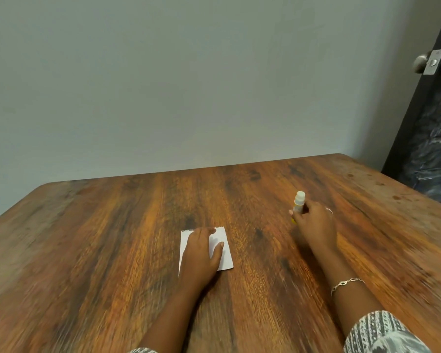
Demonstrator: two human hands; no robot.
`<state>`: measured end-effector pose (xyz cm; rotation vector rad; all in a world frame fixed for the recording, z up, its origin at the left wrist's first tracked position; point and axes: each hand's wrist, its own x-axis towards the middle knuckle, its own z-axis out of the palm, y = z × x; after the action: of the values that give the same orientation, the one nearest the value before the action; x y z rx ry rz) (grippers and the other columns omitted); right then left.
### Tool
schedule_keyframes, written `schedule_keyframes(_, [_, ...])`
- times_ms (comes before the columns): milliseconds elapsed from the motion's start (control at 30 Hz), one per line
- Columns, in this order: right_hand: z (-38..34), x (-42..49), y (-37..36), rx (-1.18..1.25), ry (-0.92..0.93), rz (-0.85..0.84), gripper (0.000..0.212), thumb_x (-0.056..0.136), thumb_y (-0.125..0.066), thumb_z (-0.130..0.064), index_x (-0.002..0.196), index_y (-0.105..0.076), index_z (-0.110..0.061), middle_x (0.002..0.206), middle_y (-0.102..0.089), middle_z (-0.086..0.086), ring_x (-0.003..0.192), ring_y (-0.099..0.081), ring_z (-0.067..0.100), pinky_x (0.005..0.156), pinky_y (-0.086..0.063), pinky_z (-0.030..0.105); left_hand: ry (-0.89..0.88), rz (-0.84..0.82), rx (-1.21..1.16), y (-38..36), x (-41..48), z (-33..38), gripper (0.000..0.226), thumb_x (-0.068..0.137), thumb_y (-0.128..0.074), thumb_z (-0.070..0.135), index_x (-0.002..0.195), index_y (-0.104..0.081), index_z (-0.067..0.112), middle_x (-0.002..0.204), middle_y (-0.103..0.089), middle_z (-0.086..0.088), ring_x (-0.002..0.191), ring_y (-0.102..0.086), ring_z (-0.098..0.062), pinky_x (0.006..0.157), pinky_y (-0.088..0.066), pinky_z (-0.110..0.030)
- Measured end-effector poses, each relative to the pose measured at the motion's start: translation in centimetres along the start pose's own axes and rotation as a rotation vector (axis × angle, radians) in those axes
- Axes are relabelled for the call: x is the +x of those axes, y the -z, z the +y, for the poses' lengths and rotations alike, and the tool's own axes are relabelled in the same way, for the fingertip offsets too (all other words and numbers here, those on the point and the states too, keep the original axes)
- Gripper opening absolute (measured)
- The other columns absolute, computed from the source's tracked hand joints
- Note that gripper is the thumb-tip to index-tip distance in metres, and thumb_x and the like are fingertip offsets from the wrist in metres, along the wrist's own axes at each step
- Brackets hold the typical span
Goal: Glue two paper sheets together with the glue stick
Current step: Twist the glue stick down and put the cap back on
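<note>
- The left hand (201, 248) lies palm down on the white paper (225, 253), fingers spread loosely and pointing away from the person, thumb stretched out to the right across the sheet.
- That hand is flat and open, pressing on the paper rather than gripping it; the forearm runs back toward the lower edge of the view.
- The paper rests flat on the wooden bench (112, 238), near its middle, with its right part and far edge showing past the hand. Whether it is one sheet or two stacked cannot be told.
- The right hand (313, 222) is well apart from the paper, off to the right and farther from the person, and is closed around the glue stick (299, 202).
- The glue stick stands roughly upright in that grip, its white top rising clear above the fingers and a bit of yellow body showing at the thumb side; its base seems to be at or near the bench surface, though the blur leaves this unsure.
- The right wrist is low over the bench, the forearm angling back to the lower right, with a thin chain bracelet (346, 284) on it and a patterned sleeve (377, 332) at the elbow end.
- A dark door (433, 123) with a metal knob stands at the right, beyond the bench.
</note>
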<state>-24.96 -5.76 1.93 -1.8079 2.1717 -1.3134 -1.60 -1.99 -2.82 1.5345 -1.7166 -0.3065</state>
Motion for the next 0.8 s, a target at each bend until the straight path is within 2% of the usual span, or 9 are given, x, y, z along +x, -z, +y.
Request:
schedule_keyframes(100, [-3.3, -1.6, -0.2, 0.306, 0.034, -0.111, 0.008, 0.082, -0.065, -0.021, 0.089, -0.062, -0.017, 0.082, -0.065, 0.000, 0.079, -0.060, 0.020, 0.058, -0.041, 0.026, 0.010, 0.032, -0.052, 0.2, -0.1, 0.2, 0.036, 0.091, -0.051, 0.032, 0.124, -0.046, 0.018, 0.132, -0.051, 0.001, 0.119, -0.046, -0.012, 0.094, -0.029, -0.020])
schedule_keyframes(200, [-6.6, -4.8, -1.6, 0.630, -0.043, -0.386, 0.016, 0.087, -0.059, -0.023, 0.103, -0.057, -0.024, 0.089, -0.063, -0.011, 0.084, -0.061, 0.011, 0.065, -0.045, 0.021, -0.031, 0.043, -0.146, 0.7, -0.4, 0.7, 0.038, 0.093, -0.047, 0.031, 0.128, -0.046, 0.017, 0.134, -0.051, 0.002, 0.119, -0.044, -0.008, 0.098, -0.028, -0.020])
schedule_keyframes(267, [-7.8, -7.0, -2.7, 0.728, -0.063, -0.545, 0.021, 0.089, -0.056, -0.028, 0.110, -0.054, -0.032, 0.092, -0.063, -0.014, 0.083, -0.065, 0.006, 0.067, -0.052, 0.022, -0.052, 0.024, -0.224, 1.1, -0.5, 1.0, 0.040, 0.093, -0.045, 0.031, 0.130, -0.045, 0.016, 0.133, -0.051, 0.002, 0.119, -0.045, -0.007, 0.101, -0.033, -0.023])
schedule_keyframes(333, [-8.4, -8.4, -3.7, 0.770, -0.022, -0.643, 0.024, 0.091, -0.053, -0.026, 0.114, -0.054, -0.029, 0.096, -0.065, -0.010, 0.084, -0.066, 0.002, 0.065, -0.056, 0.019, -0.064, 0.015, -0.314, 1.4, -0.6, 1.2, 0.040, 0.092, -0.044, 0.030, 0.129, -0.047, 0.015, 0.130, -0.055, 0.000, 0.117, -0.051, -0.011, 0.101, -0.040, -0.025])
schedule_keyframes(400, [-8.5, -8.6, -4.3, 0.801, 0.018, -0.671, 0.024, 0.092, -0.051, -0.018, 0.116, -0.054, -0.022, 0.102, -0.067, -0.001, 0.088, -0.066, 0.004, 0.068, -0.055, 0.018, -0.069, 0.016, -0.409, 1.6, -0.6, 1.4, 0.032, 0.092, -0.047, 0.024, 0.123, -0.052, 0.018, 0.119, -0.062, 0.001, 0.109, -0.057, -0.006, 0.091, -0.042, -0.012])
schedule_keyframes(467, [-8.3, -8.4, -4.6, 0.808, 0.033, -0.669, 0.027, 0.091, -0.050, -0.010, 0.114, -0.054, -0.024, 0.105, -0.066, 0.000, 0.094, -0.065, 0.004, 0.075, -0.055, 0.018, -0.074, -0.007, -0.515, 1.6, -0.4, 1.9, 0.024, 0.091, -0.052, 0.014, 0.112, -0.057, 0.025, 0.106, -0.066, 0.003, 0.098, -0.061, 0.000, 0.082, -0.043, -0.007])
schedule_keyframes(600, [-7.6, -8.1, -5.0, 0.826, 0.055, -0.692, 0.044, 0.085, -0.056, 0.000, 0.122, -0.051, -0.024, 0.108, -0.067, -0.008, 0.102, -0.063, 0.002, 0.087, -0.052, 0.020, -0.049, -0.027, -0.687, 1.4, 0.2, 2.2, 0.032, 0.088, -0.054, 0.002, 0.099, -0.059, 0.032, 0.094, -0.067, 0.010, 0.089, -0.064, 0.001, 0.078, -0.050, -0.015])
schedule_keyframes(733, [-7.5, -7.8, -5.1, 0.836, 0.093, -0.679, 0.047, 0.082, -0.057, 0.005, 0.112, -0.055, -0.031, 0.104, -0.066, -0.014, 0.099, -0.063, -0.002, 0.079, -0.051, 0.013, 0.025, -0.012, -0.915, 0.8, 0.3, 1.8, 0.029, 0.088, -0.051, -0.002, 0.109, -0.061, 0.014, 0.107, -0.068, 0.005, 0.101, -0.064, -0.008, 0.081, -0.052, -0.018])
schedule_keyframes(800, [-7.6, -7.6, -4.9, 0.802, 0.127, -0.650, 0.048, 0.079, -0.058, 0.007, 0.103, -0.058, -0.035, 0.095, -0.067, -0.017, 0.092, -0.064, -0.005, 0.074, -0.049, 0.009, 0.039, 0.003, -0.973, 0.6, 0.1, 1.7, 0.030, 0.087, -0.050, -0.003, 0.109, -0.062, 0.014, 0.109, -0.069, 0.008, 0.106, -0.063, -0.012, 0.087, -0.052, -0.022])
